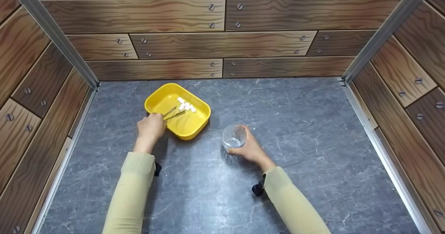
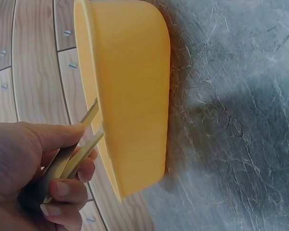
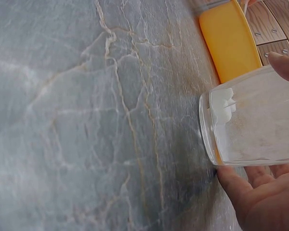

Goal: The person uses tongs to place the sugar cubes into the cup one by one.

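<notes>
My left hand point(image 1: 151, 127) grips a pair of small metal tongs point(image 1: 175, 115) at the near left side of a yellow tray point(image 1: 186, 131). Inside the tray, the tongs' two arms are spread apart, their tips close to several white cubes point(image 1: 187, 106). In the left wrist view the thumb and curled fingers hold the tongs point(image 2: 70, 161) across the tray's rim; the tips are hidden behind its wall. My right hand point(image 1: 253, 150) holds a clear glass point(image 1: 232, 135) from its right side, thumb and fingers around it. White lumps point(image 3: 222, 106) show through the glass near its base.
The grey marbled surface point(image 1: 295, 122) extends around the tray and glass. Wood-patterned panels point(image 1: 222, 44) stand at the back and both sides, with metal edging point(image 1: 379, 150) along the sides. Tiny white specks lie right of the glass.
</notes>
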Demonstrator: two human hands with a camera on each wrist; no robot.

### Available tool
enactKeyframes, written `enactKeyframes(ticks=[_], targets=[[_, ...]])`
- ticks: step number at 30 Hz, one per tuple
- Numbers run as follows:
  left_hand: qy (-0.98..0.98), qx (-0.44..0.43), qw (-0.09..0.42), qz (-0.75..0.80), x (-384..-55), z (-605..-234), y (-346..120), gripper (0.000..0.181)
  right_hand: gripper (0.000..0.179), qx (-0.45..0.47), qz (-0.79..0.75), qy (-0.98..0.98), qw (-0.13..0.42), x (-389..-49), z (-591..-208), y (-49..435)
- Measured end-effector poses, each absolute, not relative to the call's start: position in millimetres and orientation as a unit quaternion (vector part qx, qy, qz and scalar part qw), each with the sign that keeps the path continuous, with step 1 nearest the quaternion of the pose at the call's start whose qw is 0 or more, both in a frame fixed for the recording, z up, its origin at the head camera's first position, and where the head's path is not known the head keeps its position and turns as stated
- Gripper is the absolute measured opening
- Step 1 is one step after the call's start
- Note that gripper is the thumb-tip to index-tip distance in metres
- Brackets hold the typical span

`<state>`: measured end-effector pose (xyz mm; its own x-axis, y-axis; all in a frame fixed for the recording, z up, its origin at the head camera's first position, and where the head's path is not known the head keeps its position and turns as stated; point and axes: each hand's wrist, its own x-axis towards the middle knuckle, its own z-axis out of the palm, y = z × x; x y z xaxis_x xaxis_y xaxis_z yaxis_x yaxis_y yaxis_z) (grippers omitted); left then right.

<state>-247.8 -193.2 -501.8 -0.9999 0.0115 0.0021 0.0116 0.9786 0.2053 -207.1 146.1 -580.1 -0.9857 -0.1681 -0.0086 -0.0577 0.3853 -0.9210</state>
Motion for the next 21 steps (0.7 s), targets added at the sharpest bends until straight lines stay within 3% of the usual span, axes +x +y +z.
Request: enactKeyframes(ticks=[21], targets=[[-0.995, -0.003, -0.047, -0.086, -264, -505, -192, 0.025, 0.094, -0.07, -0.546, 0.833, 0.052, -207, -580, 147]])
